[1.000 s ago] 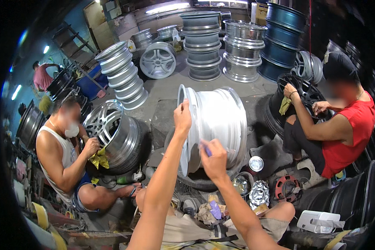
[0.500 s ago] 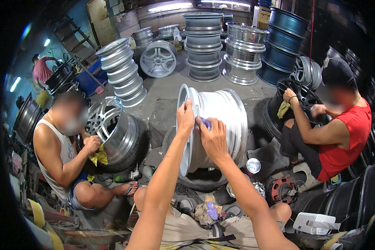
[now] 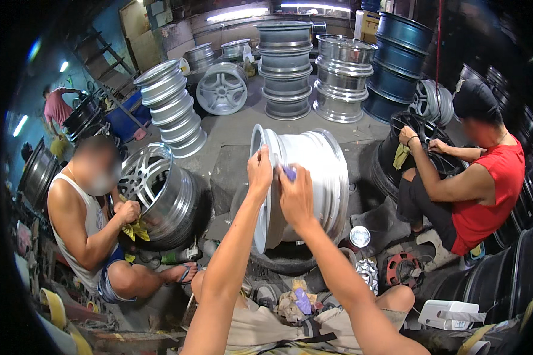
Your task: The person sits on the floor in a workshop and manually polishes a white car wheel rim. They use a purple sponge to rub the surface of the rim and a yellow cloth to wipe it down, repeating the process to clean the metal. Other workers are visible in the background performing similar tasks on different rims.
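Note:
A silver-white wheel rim [image 3: 311, 183] lies on its side in front of me, resting on a dark tyre [image 3: 287, 264]. My left hand [image 3: 260, 170] is closed over the near-left lip of the rim, fingers wrapped on its edge. Pressed to the barrel just inside that lip is a folded purple sheet [image 3: 289, 173] that looks like sandpaper. My right hand [image 3: 296, 192] pinches it, with the fingers partly covering it. On the floor between my legs, another purple sheet [image 3: 302, 301] lies on crumpled brownish paper.
A person in a white tank top [image 3: 80, 207] works at a polished rim [image 3: 166, 189] on the left. Another in a red sleeveless shirt [image 3: 491, 195] handles a black rim [image 3: 429, 142] on the right. Stacked rims [image 3: 284, 71] stand behind. A can [image 3: 359, 236] sits right of my rim.
My right hand has moved slightly left along the barrel with the purple sheet, closer to the lip. My left hand keeps its hold. The right-hand person's hand has shifted over the black rim.

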